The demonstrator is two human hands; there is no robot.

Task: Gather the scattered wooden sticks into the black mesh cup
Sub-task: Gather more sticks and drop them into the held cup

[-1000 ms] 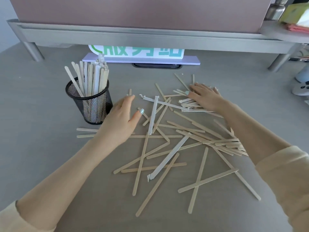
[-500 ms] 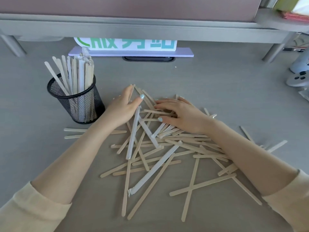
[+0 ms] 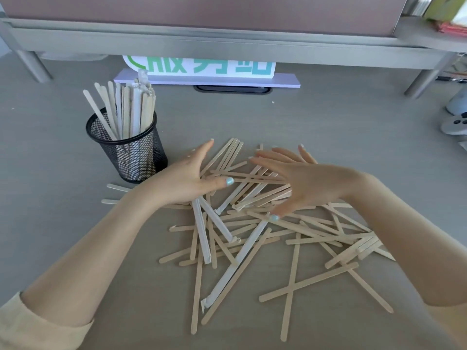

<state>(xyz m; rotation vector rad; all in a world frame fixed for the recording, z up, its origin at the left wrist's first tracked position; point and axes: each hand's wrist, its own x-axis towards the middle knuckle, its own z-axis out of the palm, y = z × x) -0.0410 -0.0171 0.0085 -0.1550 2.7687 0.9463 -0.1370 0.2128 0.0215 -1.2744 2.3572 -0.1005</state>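
The black mesh cup (image 3: 131,150) stands upright at the left of the grey table, with several wooden sticks (image 3: 126,112) upright inside it. A loose pile of scattered wooden sticks (image 3: 252,231) and a few paper-wrapped ones (image 3: 202,233) lies in the middle, spreading toward the front and right. My left hand (image 3: 187,180) and my right hand (image 3: 303,183) sit on the far part of the pile with palms facing each other and fingers straight. A bunch of sticks (image 3: 257,190) is pressed between them. Neither hand is closed around it. My left hand is just right of the cup.
A metal shelf riser (image 3: 227,44) spans the back, with legs at both ends. Under it stand a white sign with green characters on a purple base (image 3: 207,79) and a dark cable slot (image 3: 232,89). A white game controller (image 3: 454,125) lies at the right edge.
My right hand has swept in from the far right toward my left hand, dragging sticks with it. The far sticks are now bunched between the two palms.
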